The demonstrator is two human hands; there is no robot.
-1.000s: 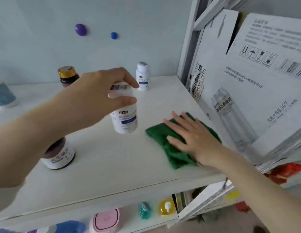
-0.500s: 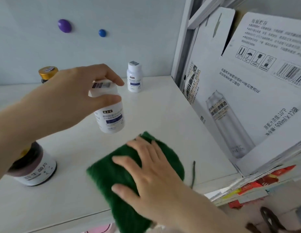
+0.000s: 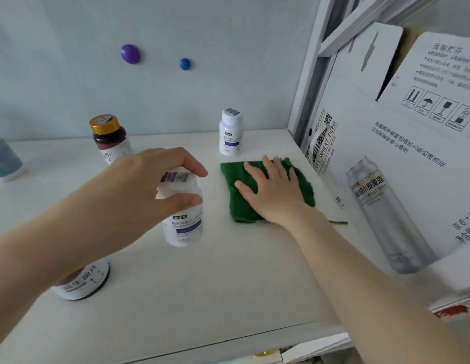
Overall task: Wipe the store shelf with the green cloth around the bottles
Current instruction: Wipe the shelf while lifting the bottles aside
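My right hand (image 3: 274, 191) lies flat, fingers spread, on the green cloth (image 3: 239, 195), which rests on the white shelf (image 3: 202, 285) near its right back corner. My left hand (image 3: 149, 190) grips the cap and neck of a white bottle with a blue label (image 3: 184, 227), held just left of the cloth. A second white bottle (image 3: 230, 132) stands behind the cloth by the back wall. A dark bottle with a gold cap (image 3: 109, 139) stands at the back left. A dark jar with a white label (image 3: 81, 282) sits under my left forearm, partly hidden.
A white printed carton (image 3: 401, 158) leans along the shelf's right side beside a grey metal upright (image 3: 310, 74). A blue container (image 3: 4, 161) sits at the far left edge. The pale back wall carries a purple magnet (image 3: 130, 54) and a blue magnet (image 3: 185, 64).
My right hand has pushed the green cloth from the shelf's front edge back toward the rear right corner. My left hand keeps its hold on the white bottle.
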